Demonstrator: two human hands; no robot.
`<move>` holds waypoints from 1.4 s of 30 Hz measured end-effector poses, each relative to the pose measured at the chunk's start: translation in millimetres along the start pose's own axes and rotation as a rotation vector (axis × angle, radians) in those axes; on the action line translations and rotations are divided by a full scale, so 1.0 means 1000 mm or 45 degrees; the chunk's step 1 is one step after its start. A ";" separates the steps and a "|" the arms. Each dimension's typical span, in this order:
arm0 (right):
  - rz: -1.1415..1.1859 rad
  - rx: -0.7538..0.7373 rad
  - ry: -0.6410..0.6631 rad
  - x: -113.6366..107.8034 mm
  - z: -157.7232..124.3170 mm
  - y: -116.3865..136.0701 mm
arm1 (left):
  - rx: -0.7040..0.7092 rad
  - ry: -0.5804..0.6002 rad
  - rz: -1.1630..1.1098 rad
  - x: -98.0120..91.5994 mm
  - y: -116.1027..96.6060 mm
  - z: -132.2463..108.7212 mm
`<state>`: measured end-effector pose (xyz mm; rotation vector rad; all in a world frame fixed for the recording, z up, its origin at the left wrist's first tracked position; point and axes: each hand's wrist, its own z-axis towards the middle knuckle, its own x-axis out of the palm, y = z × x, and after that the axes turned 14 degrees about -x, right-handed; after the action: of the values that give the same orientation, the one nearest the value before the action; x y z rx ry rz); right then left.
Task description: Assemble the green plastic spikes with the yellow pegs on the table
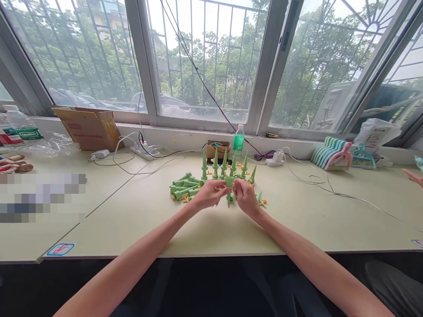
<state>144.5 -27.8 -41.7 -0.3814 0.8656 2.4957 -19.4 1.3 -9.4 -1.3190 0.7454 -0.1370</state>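
A green plastic watering spike (229, 180) hangs point down in front of me, gripped at its collar by the fingers of my left hand (210, 194). My right hand (246, 196) is closed against the spike's right side; whatever its fingertips pinch is hidden. Behind my hands, several finished-looking green spikes (215, 166) stand point up in rows with small yellow valves sticking out sideways. On the left lies a heap of loose green spikes (181, 192). Small yellow valves (263, 202) lie to the right of my right hand.
A bottle with a green label (238, 141) and a small cardboard box (218, 152) stand behind the spikes. White cables (325, 187) cross the table (297, 211). Hangers (333, 154) stand far right, a carton (90, 130) back left. Another person's hand (413, 177) shows at the right edge.
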 end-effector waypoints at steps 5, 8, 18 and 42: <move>0.081 -0.032 0.033 0.004 0.000 0.002 | 0.026 -0.118 0.042 0.004 0.010 0.005; 0.111 -0.058 0.053 0.005 0.000 0.004 | 0.113 -0.144 0.121 0.004 0.008 0.005; -0.018 -0.031 -0.065 0.000 0.004 0.003 | 0.115 -0.438 0.093 0.000 0.000 0.005; 0.031 -0.011 0.016 -0.002 0.004 0.004 | -0.166 0.222 -0.335 -0.003 -0.011 -0.004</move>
<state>144.1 -28.5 -35.5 -0.3919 0.8690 2.5226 -20.5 -3.3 1.7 -1.5410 0.7336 -0.4246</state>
